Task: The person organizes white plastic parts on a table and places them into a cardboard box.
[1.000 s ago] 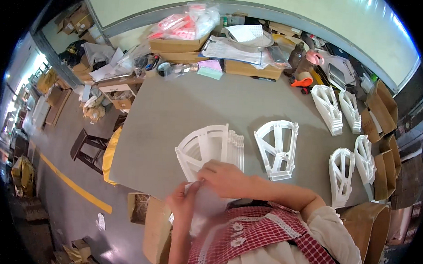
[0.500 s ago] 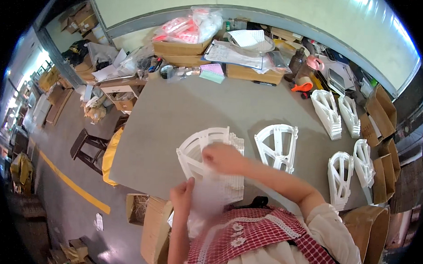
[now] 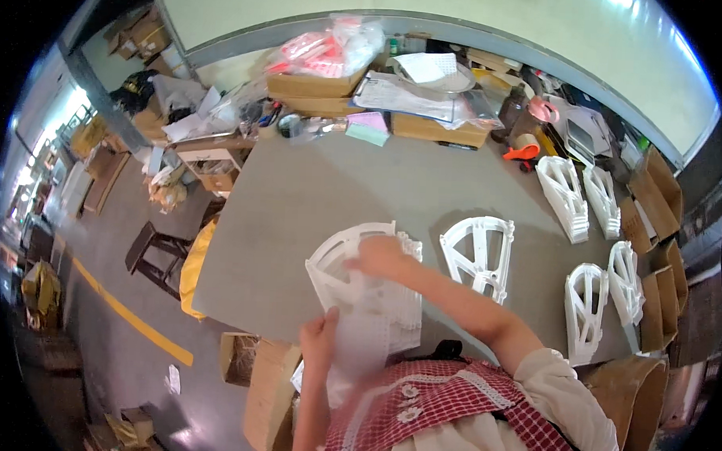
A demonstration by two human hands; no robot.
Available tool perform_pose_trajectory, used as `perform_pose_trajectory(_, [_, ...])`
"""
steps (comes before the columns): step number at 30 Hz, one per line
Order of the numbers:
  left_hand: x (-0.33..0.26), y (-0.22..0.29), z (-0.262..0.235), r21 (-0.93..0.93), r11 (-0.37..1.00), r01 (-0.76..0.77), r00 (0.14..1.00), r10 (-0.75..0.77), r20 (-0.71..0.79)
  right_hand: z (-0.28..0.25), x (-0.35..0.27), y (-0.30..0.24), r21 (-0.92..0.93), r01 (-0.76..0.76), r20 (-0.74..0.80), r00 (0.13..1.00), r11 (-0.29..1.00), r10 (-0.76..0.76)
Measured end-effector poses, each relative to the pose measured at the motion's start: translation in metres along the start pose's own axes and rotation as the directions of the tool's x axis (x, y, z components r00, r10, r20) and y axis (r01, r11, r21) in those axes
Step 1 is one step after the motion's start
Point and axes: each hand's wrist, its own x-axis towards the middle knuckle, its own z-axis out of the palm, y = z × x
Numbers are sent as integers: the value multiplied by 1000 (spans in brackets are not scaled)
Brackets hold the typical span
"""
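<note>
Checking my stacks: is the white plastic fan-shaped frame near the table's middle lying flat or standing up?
Lying flat: the white plastic fan-shaped frame shows its whole spoked face on the grey table.

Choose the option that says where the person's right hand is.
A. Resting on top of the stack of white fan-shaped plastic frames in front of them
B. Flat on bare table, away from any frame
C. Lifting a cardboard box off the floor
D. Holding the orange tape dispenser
A: the right hand lies on the top of the white frame stack, while the left hand grips its near lower edge.
</note>
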Motion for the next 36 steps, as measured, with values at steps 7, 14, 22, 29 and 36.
perform_pose_trajectory(7, [-8,-9,-9,-409,899,159,982,-188,-31,-2,-20,-10,272,-125,-84,985,954,153])
perform_pose_trajectory(14, [-27,45,-39,-662,742,107,988,-152,-10,-78,-68,86,311,-374,-150,888,874,434])
perform_pose_trajectory(22, [-20,16,-51,-486,848,211,975,-220,39,-51,-138,194,-197,-620,-104,783,759,613])
perform_pose_trajectory(29, [-16,13,-38,-363,909,205,974,-226,-16,-44,-83,101,167,99,-199,978,981,-65])
perform_pose_trajectory(36, [-28,28,-44,-338,915,221,971,-237,-9,-5,-13,6,372,281,36,948,885,-317])
